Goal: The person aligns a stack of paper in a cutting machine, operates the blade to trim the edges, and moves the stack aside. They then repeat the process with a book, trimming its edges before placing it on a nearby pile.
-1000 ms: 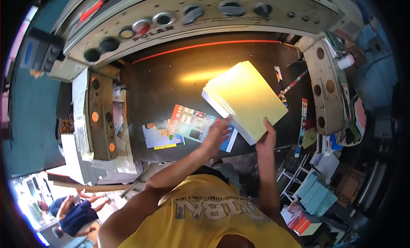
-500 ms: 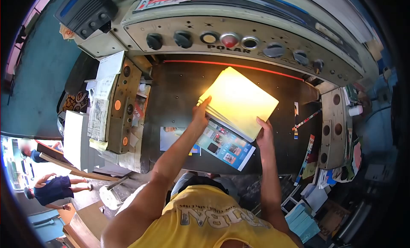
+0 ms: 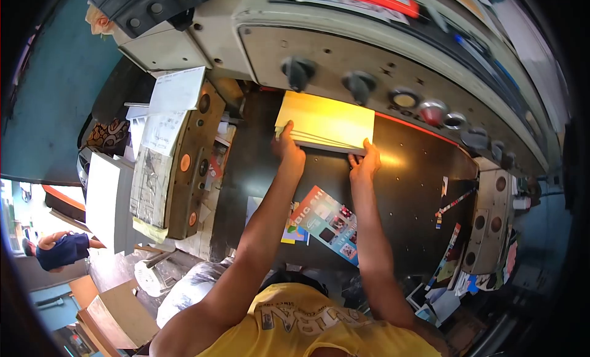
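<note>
Our left hand (image 3: 289,149) and right hand (image 3: 367,162), two total, grip one paper stack (image 3: 326,120), now straighter and farther back.

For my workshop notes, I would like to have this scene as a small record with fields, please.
Left hand: grip at near left corner of stack, thumb on top
Right hand: grip at near right corner
Stack: sheets, lit yellow
Surface: dark table
Nearer the body: colourful printed sheet
Beyond the stack: machine panel with knobs, red button
Background: person in dark clothes
</note>
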A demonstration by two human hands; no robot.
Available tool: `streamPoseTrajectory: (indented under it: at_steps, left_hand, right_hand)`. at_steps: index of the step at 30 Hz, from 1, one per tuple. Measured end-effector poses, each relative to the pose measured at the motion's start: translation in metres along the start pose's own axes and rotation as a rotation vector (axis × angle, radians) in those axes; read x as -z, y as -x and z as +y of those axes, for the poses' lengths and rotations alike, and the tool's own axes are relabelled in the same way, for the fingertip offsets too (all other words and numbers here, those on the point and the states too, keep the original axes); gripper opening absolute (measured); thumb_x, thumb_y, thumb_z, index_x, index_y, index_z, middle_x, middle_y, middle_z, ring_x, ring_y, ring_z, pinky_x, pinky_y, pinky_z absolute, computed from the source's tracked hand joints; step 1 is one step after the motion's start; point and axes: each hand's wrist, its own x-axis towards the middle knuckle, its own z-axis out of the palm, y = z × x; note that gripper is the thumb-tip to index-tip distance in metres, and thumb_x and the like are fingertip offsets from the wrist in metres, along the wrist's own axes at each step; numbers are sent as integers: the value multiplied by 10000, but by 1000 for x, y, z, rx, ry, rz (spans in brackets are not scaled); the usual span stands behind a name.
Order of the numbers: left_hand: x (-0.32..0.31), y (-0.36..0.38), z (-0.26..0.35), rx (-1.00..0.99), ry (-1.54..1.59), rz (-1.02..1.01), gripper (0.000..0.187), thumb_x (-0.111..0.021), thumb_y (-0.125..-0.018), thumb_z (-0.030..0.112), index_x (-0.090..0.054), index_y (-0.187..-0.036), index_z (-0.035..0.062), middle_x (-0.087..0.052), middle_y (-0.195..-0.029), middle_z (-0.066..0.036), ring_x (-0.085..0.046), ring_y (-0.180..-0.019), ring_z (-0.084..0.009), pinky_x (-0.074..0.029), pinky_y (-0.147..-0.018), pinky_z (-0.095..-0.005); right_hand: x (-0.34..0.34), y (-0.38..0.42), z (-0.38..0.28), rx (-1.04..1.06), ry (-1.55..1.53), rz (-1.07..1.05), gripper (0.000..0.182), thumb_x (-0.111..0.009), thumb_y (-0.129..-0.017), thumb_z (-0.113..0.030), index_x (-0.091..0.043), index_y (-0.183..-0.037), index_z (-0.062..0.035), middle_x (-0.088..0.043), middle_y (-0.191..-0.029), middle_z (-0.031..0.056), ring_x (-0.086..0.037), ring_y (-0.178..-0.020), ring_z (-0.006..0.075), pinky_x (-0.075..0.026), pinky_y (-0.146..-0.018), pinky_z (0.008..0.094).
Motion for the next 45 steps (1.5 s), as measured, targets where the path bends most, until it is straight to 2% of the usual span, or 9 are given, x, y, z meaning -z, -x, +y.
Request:
streamPoseTrajectory:
  at_steps: [3,6,10,12,20,29,34,38,45]
  left_hand:
    - [-43,-27,-2,-68,-34,92,504,-811,-674,-39,-651,-1151,-3,-689,-1091,-116,-667,-954,-281,-564,-837,-411]
    - [-73,-69,-13,-64,-75,10,1039,-866,-633,74,-272,-1485,115,-526,-1301,-144,-574,-1141,-289,-532,-920,-427]
    - [-99,-58,-13,-100,-101,159,956,-803,-720,61,-253,-1500,124,-437,-1386,-179,-501,-1236,-289,-420,-1077,-412]
    - [-93,-49,-7,-133,-102,97,935,-763,-757,9,-224,-1513,124,-399,-1420,-194,-467,-1265,-283,-373,-1105,-430]
    - [-84,-66,27,-151,15,154,788,-758,-728,-143,-382,-1403,10,-594,-1159,-147,-621,-1003,-248,-540,-905,-357]
    - [-123,-81,52,21,-225,544,688,-707,-927,176,-324,-1468,-6,-490,-1429,-185,-520,-1279,-294,-509,-992,-497]
    - [-100,-87,43,-32,-217,354,676,-732,-885,110,-347,-1422,-32,-515,-1380,-197,-567,-1183,-301,-536,-921,-510]
    - [-80,-94,32,-46,-229,240,669,-751,-851,56,-365,-1386,-53,-535,-1340,-207,-604,-1106,-306,-559,-865,-520]
    - [-35,-90,33,67,-456,-188,471,-840,-733,6,-624,-1145,-66,-679,-1154,-192,-684,-985,-310,-568,-830,-435]
  right_hand:
    - [-35,-76,17,188,84,-6,264,-689,-900,-250,-650,-1133,-132,-629,-992,23,-578,-806,173,-413,-609,327]
    - [-82,-91,6,210,64,69,186,-673,-900,-284,-660,-1030,-151,-618,-867,16,-532,-671,161,-378,-554,329]
    - [-87,-83,14,391,220,67,205,-647,-902,-273,-640,-1054,-136,-620,-906,20,-514,-660,159,-380,-569,324]
    - [-82,-76,9,288,91,38,368,-625,-932,-272,-609,-1279,-152,-626,-1106,1,-557,-835,152,-419,-710,348]
    - [-88,-64,38,311,159,-170,407,-590,-997,-272,-555,-1388,-163,-632,-1212,-3,-585,-981,160,-429,-798,347]
    - [-86,-68,21,67,230,-372,563,-654,-926,-439,-538,-1410,-175,-612,-1278,15,-579,-1139,216,-426,-955,422]
    - [-90,-88,9,16,374,-374,518,-666,-915,-288,-573,-1395,-116,-641,-1239,59,-584,-1134,231,-404,-985,453]
    - [-60,-75,15,10,390,-424,242,-674,-917,-277,-633,-1100,-124,-681,-1039,54,-618,-968,214,-441,-887,442]
    - [53,8,10,-345,204,-501,463,-679,-906,-377,-592,-1203,-32,-663,-1164,213,-672,-1038,328,-539,-943,456]
